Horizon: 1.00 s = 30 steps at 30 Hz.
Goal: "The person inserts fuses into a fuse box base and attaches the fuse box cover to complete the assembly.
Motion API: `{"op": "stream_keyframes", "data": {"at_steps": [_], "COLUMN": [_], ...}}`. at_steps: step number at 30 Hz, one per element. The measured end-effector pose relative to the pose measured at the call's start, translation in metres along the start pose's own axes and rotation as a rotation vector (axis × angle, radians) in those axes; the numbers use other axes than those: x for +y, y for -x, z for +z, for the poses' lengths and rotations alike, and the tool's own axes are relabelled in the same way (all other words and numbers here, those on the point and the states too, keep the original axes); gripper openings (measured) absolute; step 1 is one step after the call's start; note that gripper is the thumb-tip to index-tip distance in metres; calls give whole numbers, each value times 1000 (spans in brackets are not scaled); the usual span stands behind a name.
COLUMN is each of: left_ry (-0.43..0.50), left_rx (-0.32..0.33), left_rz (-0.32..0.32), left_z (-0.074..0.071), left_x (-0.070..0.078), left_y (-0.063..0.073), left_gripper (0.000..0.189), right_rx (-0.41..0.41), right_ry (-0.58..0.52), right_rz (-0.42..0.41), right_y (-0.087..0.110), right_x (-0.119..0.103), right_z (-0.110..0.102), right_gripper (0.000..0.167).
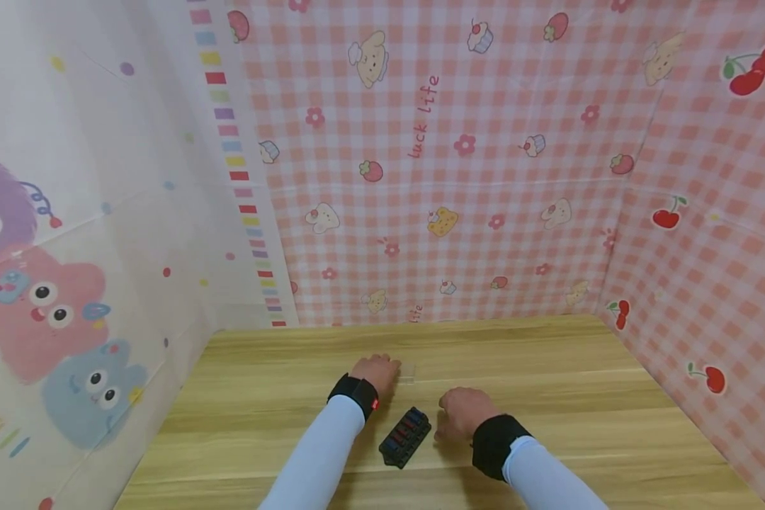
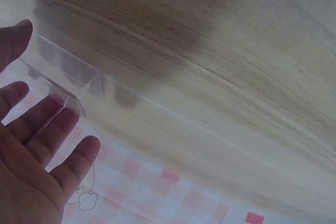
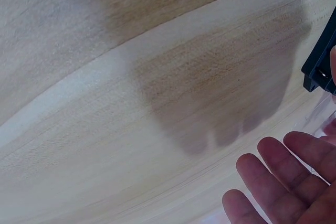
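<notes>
A clear plastic cover lies on the table beside my left hand. In the left wrist view, the see-through cover sits between the thumb and the other fingers, which are loosely extended with their tips right at its edge. Nearer to me is a black fuse block with a row of red and blue fuses, set at a slant. My right hand is just right of this block, fingers relaxed and holding nothing; the block's corner shows at the right wrist view's edge.
The wood-grain table meets a pink checked cloth wall at the back. A white cartoon sheet hangs on the left, and another checked cloth on the right.
</notes>
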<state>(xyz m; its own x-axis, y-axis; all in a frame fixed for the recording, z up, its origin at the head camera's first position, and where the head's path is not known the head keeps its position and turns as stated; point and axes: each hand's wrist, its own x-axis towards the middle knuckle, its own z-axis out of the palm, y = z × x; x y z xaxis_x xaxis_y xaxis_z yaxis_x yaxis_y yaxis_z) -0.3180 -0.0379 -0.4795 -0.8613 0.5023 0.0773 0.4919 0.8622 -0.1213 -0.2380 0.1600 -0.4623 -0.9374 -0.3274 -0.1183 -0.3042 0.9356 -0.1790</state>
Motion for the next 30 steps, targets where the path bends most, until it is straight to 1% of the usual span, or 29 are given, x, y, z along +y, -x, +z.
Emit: {"op": "stream_keyframes", "data": {"at_steps": [4, 6, 10, 12, 14, 18, 22, 30], "left_ry": [-5, -4, 14, 27, 54, 108, 145, 178], "left_rx": [37, 48, 57, 54, 47, 10, -14, -11], "left_rz": [-13, -14, -9, -11, -21, -43, -47, -74], "left_z": [4, 7, 11, 12, 10, 4, -1, -8], "left_x": [0, -1, -4, -4, -4, -5, -6, -12], "left_y": [2, 2, 3, 4, 6, 8, 12, 24], "left_gripper": [11, 5, 7, 8, 8, 6, 4, 7], "right_rx": [-5, -5, 1, 7, 15, 38, 47, 33], "right_ry": [-14, -21, -18, -5, 10, 35, 39, 26], "right_rz": [7, 8, 1, -5, -10, -24, -29, -30], "right_y": [1, 2, 3, 3, 2, 2, 2, 2], "right_x": [-1, -2, -2, -2, -1, -1, -3, -5], "right_z": [-1, -2, -2, -2, -1, -1, 0, 0], "right_gripper": [53, 53, 52, 50, 50, 50, 50, 51]}}
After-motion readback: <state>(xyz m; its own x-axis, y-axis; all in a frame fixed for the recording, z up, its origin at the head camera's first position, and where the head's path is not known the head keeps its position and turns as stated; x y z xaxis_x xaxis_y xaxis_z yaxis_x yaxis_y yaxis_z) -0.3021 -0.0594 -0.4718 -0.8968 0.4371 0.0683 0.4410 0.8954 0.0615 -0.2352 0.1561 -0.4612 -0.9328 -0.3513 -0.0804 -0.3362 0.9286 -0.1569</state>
